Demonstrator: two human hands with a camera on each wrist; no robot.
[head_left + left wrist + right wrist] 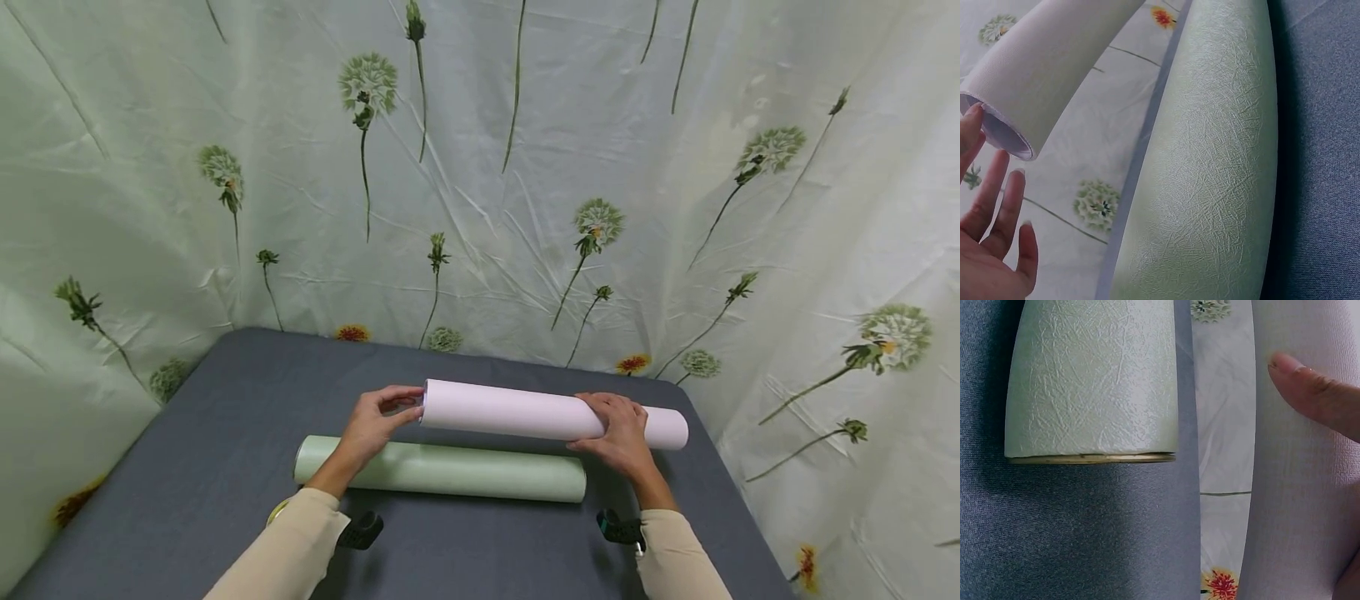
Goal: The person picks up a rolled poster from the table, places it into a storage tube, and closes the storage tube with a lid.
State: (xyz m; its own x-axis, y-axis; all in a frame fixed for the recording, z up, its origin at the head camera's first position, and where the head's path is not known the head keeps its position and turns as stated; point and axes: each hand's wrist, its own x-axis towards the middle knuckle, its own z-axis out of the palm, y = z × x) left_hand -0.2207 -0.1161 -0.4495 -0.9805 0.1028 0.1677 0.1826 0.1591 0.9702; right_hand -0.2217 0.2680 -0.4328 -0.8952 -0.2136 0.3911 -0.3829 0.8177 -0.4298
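A pale pink wallpaper roll [510,408] is raised off the table, behind a pale green wallpaper roll [480,472] that lies on the cloth. My right hand [618,433] grips the pink roll toward its right end, with the thumb [1304,384] along its near side. At the roll's left end is my left hand [375,425], its fingertips right at the rim. In the left wrist view, this hand's other fingers [1000,212] are spread and fairly straight below the hollow end. The left forearm crosses over the green roll's left part.
Dark grey cloth covers the table [225,400]. Behind it hangs a pale curtain [480,167] printed with dandelions. A small yellow-rimmed object [278,510] shows partly beside the left sleeve. Black wrist devices [362,531] are worn at both wrists.
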